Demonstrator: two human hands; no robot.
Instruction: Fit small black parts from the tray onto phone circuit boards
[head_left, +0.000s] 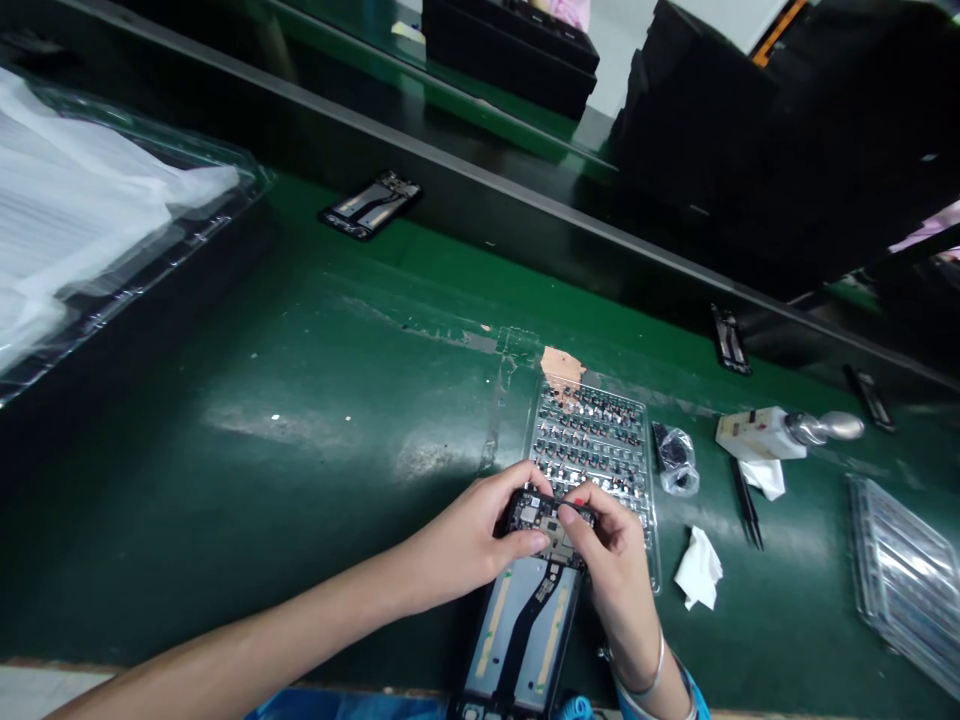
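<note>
An opened phone (530,620), its circuit board and black flex cable exposed, slants up from the bench's near edge. My left hand (499,530) grips its upper left side, thumb lying over the board. At the top right corner, my right hand (611,535) has thumb and forefinger closed together by the phone's edge. A small red bit shows near those fingertips; whether they pinch a part is hidden. Just beyond the phone lies a clear plastic tray (592,430) holding rows of small components, partly covered by my hands.
Right of the tray are a small plastic bag (675,458), a white bottle (752,433), black tweezers (747,508), a crumpled tissue (699,570) and stacked clear trays (911,585). Another opened phone (371,204) lies by the back ledge. A large tray with white sheeting (97,210) stands left.
</note>
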